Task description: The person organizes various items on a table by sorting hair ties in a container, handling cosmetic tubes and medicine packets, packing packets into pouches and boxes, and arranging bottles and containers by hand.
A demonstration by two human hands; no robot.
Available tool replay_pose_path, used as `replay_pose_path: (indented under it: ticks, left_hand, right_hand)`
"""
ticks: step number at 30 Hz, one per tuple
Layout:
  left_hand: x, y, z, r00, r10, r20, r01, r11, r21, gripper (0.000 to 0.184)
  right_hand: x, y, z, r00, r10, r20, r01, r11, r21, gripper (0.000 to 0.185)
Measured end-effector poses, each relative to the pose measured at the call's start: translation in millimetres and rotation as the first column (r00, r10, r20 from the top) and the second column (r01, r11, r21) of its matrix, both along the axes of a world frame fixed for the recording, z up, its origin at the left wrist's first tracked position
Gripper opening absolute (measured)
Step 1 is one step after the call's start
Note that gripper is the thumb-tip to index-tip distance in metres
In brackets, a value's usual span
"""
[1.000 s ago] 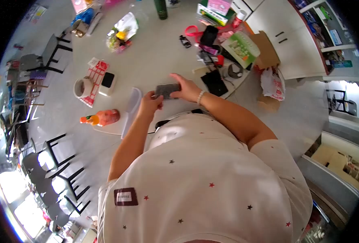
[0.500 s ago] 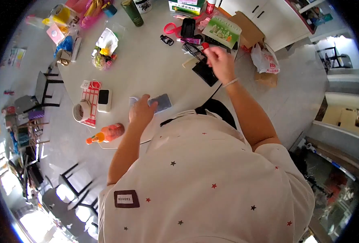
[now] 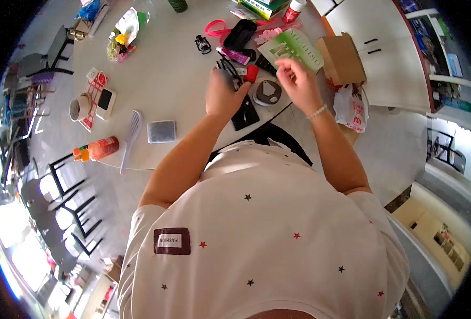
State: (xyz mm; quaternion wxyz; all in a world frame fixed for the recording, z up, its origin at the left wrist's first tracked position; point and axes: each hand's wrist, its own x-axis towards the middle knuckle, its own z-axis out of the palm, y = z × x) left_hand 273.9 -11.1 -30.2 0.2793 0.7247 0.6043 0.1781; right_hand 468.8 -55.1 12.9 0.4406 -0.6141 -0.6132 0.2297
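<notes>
My left hand (image 3: 223,97) reaches over black-framed glasses (image 3: 229,68), its fingers partly smeared by motion. A dark patch shows at its fingertips, and I cannot make out whether the hand grips anything. The thumb lies close to a small red object (image 3: 251,73). Beneath that hand is a flat black item (image 3: 245,116), partly covered. My right hand (image 3: 300,87) hovers beside the green printed booklet (image 3: 294,49), fingers loosely bent and apart, with nothing visible in them. Between the hands lies a round grey-and-white object (image 3: 268,92) with a dark top.
A purple tube (image 3: 234,55), a black case (image 3: 239,35) and a miniature black lantern (image 3: 203,44) lie beyond the hands. Toward the left are a comb (image 3: 133,137), a clear flat box (image 3: 161,132), an orange bottle (image 3: 101,149) and a tape roll (image 3: 80,108). A cardboard box (image 3: 341,59) stands right.
My left hand has left the comb and flat box and moved right to the glasses. My right hand has drawn away from the red object, uncovering the round object. The view has shifted.
</notes>
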Motion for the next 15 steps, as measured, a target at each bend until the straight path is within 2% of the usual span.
replay_pose_path:
  ticks: [1, 2, 3, 4, 5, 6, 7, 8, 9, 10, 11, 13, 15]
  left_hand:
    - [4.6, 0.8, 2.0, 0.999, 0.036, 0.005, -0.036, 0.995, -0.089, 0.072]
    - [5.9, 2.3, 4.8, 0.997, 0.077, 0.01, -0.074, 0.981, -0.18, 0.069]
    - [4.0, 1.7, 5.6, 0.992, 0.123, 0.015, -0.115, 0.955, -0.272, 0.066]
    - [-2.4, 2.0, 1.1, 0.985, 0.158, 0.067, -0.138, 0.963, -0.232, 0.053]
    - [-14.5, 3.1, -1.6, 0.987, 0.151, 0.047, -0.141, 0.975, -0.17, 0.043]
    - [-28.0, 3.9, 0.6, 0.963, 0.231, 0.136, -0.2, 0.957, -0.21, 0.035]
    - [-36.7, 5.8, 17.2, 0.903, 0.384, 0.195, -0.299, 0.885, -0.357, 0.031]
    - [-60.0, 12.0, 0.8, 0.91, 0.37, 0.186, -0.319, 0.913, -0.255, 0.03]
    - [-70.4, 17.4, 17.6, 0.869, 0.458, 0.186, -0.381, 0.861, -0.338, 0.027]
    - [-91.2, 23.3, 11.0, 0.865, 0.463, 0.192, -0.405, 0.871, -0.279, 0.026]
    - [-108.0, 31.2, 3.3, 0.863, 0.465, 0.197, -0.424, 0.879, -0.218, 0.025]
    - [-117.5, 42.1, 20.3, 0.872, 0.481, 0.088, -0.46, 0.869, -0.184, 0.025]
    - [-128.4, 49.8, 28.1, 0.848, 0.528, 0.049, -0.519, 0.845, -0.128, 0.025]
  right_hand:
    - [6.0, -4.9, 0.8, 0.997, 0.076, 0.003, -0.075, 0.997, -0.019, 0.02]
    - [16.4, -11.4, -3.3, 0.983, 0.181, 0.023, -0.177, 0.978, -0.111, 0.042]
    - [19.8, -16.4, -2.1, 0.972, 0.228, 0.054, -0.217, 0.963, -0.158, 0.05]
    - [20.4, -22.0, -0.2, 0.957, 0.28, 0.083, -0.258, 0.944, -0.205, 0.059]
    - [21.9, -25.8, 0.8, 0.937, 0.333, 0.108, -0.299, 0.921, -0.251, 0.068]
    - [24.2, -27.4, -1.6, 0.903, 0.407, 0.137, -0.347, 0.88, -0.324, 0.084]
    - [22.5, -27.9, -3.4, 0.896, 0.419, 0.15, -0.364, 0.884, -0.294, 0.085]
    - [17.6, -27.7, -4.7, 0.89, 0.427, 0.162, -0.378, 0.888, -0.26, 0.085]
    - [12.2, -26.7, -4.9, 0.885, 0.431, 0.175, -0.39, 0.893, -0.224, 0.086]
    - [7.1, -25.0, -4.2, 0.878, 0.391, 0.276, -0.358, 0.919, -0.165, 0.079]
    - [4.6, -22.8, -5.1, 0.877, 0.385, 0.289, -0.347, 0.921, -0.175, 0.077]
    - [0.6, -18.2, -6.9, 0.875, 0.365, 0.319, -0.317, 0.929, -0.192, 0.072]
    - [-0.6, -14.7, -3.1, 0.896, 0.347, 0.275, -0.311, 0.935, -0.169, 0.065]
